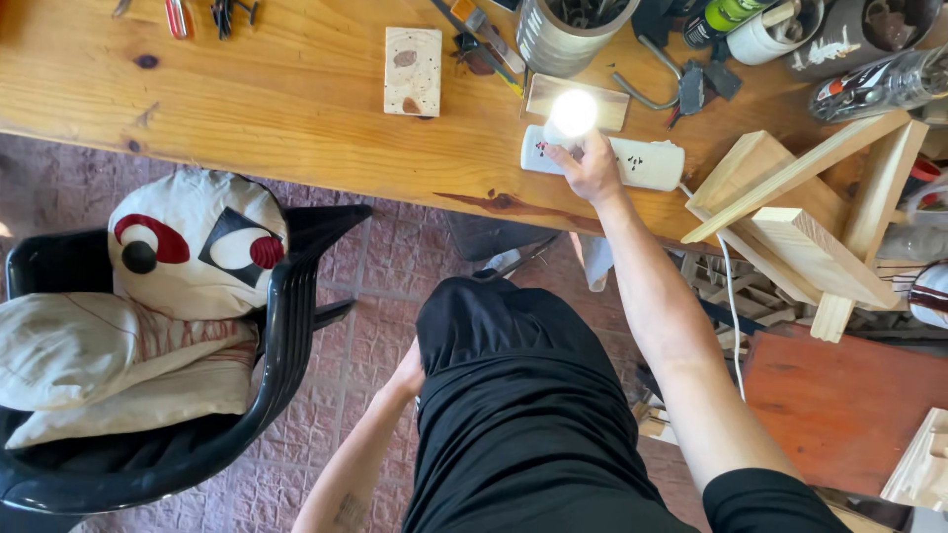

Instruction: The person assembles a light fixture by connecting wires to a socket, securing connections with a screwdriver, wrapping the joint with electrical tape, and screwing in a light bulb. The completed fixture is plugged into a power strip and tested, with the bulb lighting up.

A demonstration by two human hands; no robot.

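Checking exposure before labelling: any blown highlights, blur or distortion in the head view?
Head view: the lit round bulb is blown out to pure white, no surface detail, held by the right hand over the white plastic power strip; the long wooden workbench bows slightly from the wide lens; daylight is even, shadows soft; the left hand sits low by the black shorts, reasonably sharp.

The bulb (573,114) glows bright white above the white power strip (647,163). My workbench (296,109) is honey-orange pine with dark knots. My shorts (523,415) are black. The cushion (193,242) on the black chair (286,336) is cream with red, black and white eye shapes.
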